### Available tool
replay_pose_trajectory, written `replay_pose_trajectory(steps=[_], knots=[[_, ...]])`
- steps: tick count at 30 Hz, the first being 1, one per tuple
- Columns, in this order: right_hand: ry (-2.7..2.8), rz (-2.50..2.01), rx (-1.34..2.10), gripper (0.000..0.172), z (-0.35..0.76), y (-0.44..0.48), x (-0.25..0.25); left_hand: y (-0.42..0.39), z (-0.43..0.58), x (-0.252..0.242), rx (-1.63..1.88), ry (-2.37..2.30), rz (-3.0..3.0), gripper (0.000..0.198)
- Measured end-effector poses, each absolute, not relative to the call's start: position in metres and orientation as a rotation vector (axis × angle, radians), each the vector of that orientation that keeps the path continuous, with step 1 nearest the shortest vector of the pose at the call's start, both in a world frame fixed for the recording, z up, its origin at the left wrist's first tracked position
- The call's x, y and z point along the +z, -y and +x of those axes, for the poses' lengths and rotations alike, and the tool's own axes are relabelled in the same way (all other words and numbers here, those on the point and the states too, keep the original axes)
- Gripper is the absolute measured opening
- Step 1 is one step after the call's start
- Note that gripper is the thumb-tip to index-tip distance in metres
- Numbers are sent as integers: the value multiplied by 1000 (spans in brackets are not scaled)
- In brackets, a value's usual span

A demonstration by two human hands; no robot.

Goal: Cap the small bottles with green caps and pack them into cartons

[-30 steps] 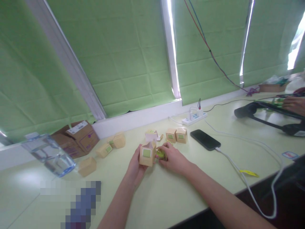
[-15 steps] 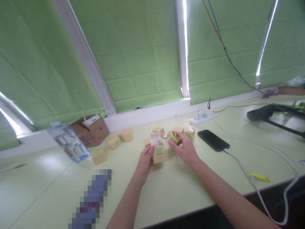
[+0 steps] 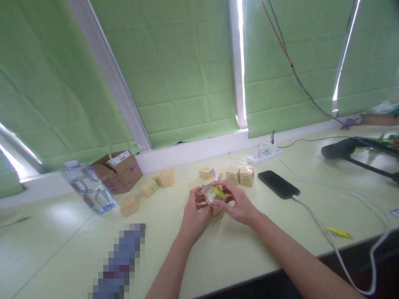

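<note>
My left hand (image 3: 193, 211) holds a small tan cardboard box (image 3: 209, 202) with its white flap up, at the middle of the pale green table (image 3: 218, 253). My right hand (image 3: 238, 203) grips a small yellow-green item (image 3: 217, 193) right at the box's open top. The box is mostly hidden between my fingers. Just beyond the hands stand two shut tan boxes with green labels (image 3: 240, 175) and one open box (image 3: 207, 172).
Further tan boxes (image 3: 149, 187) lie to the left, near a brown carton (image 3: 120, 170) and a clear water bottle (image 3: 89, 189). A black phone (image 3: 278, 183) on a white cable (image 3: 336, 245) lies right, behind it a power strip (image 3: 264, 154). A black stand (image 3: 358, 151) sits far right.
My right hand has brought the yellow-green item from beside the box to its open top. Both hands have closed in around the box.
</note>
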State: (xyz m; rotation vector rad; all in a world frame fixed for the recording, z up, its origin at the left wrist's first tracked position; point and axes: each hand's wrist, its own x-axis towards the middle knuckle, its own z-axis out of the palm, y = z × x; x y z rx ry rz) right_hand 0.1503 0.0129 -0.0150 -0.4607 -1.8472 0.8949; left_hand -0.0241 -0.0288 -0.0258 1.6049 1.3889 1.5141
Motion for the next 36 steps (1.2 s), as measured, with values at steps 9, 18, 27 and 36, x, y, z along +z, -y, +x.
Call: replay_pose_trajectory(steps=[9,18,27,36], knots=[[1750,-663,697,40,149,-24,-18,31,-18,-29,1490,-1460,1790,42],[1735,-687,551,41,147,-25,-17,27,-20,-33,1416,-1462,1988,46],[1672,-718,585,37,144,-28,-18,24,-23,-35,1314,-1513,2107,34],[1690,-763,493,36,143,-28,-15,28,-18,-35,1388,-1484,1940,34]])
